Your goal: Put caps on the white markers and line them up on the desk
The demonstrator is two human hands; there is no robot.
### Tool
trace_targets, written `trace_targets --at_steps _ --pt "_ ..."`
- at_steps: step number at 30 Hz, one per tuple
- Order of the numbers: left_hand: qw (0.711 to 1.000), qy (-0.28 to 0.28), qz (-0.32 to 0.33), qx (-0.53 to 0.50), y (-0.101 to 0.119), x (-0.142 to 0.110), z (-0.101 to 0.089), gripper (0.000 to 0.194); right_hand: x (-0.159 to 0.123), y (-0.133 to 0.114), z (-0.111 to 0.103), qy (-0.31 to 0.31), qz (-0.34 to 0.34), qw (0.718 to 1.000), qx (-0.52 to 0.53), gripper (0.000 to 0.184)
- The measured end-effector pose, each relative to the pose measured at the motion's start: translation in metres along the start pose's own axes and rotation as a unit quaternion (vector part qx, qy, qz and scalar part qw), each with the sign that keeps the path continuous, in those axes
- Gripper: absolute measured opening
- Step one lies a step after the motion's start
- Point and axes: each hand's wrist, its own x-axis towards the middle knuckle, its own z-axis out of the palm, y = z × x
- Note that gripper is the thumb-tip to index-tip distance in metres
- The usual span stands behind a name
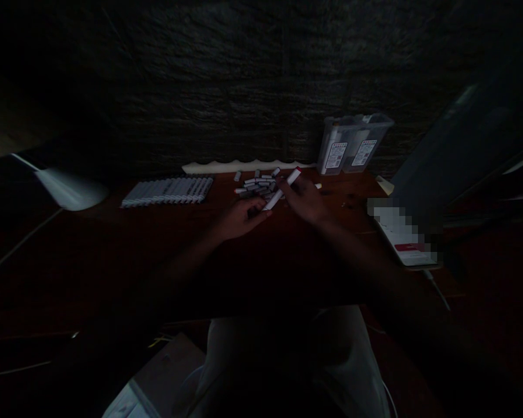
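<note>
In dim light, a white marker pen (282, 190) with a red end is held slanted over the table. My right hand (305, 200) is closed on its upper part. At its lower end, the thumb and curled fingers of my left hand (243, 218) meet the pen. Just behind my hands lies a loose pile of markers (256, 184), pale with some coloured ends, partly covered by the hands. To the left, a neat row of similar markers (169, 191) lies side by side.
Two clear plastic boxes (353, 145) with labels stand at the back right against a dark wall. A white lamp base (72, 188) is on the left. A partly blurred-out flat device or card (405, 235) lies right. A pale wavy strip (244, 166) runs along the table's back.
</note>
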Motion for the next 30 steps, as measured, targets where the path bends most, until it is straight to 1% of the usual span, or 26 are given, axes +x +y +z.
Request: trace_targets --at_steps 3,6,12,16,25,30 --pt "1.0 -0.002 0.003 0.0 0.0005 -0.0002 -0.0003 0.024 -0.0027 0.0013 0.0057 -0.015 -0.03 0.999 -0.022 0.041" --pt "1.0 -0.004 0.001 0.003 0.0009 -0.0003 -0.0003 0.025 -0.0034 0.0036 0.009 -0.009 -0.045 0.999 -0.029 0.038" --pt "1.0 -0.009 0.007 0.005 -0.0011 0.0011 0.0015 0.027 0.0004 0.0078 0.0046 0.0 0.019 1.0 0.0 0.045" --pt "1.0 -0.008 0.012 0.005 -0.0003 0.0012 0.0015 0.024 0.0022 0.0079 0.0023 0.003 0.039 0.999 0.025 0.045" --pt "1.0 -0.012 0.011 0.01 -0.001 -0.0005 0.001 0.024 0.0005 0.0092 0.0053 -0.003 0.032 0.999 0.022 0.046" --pt "1.0 -0.013 0.009 0.005 -0.0017 -0.0001 0.0014 0.025 -0.0013 0.0041 0.0041 0.004 0.017 1.0 0.0 0.045"
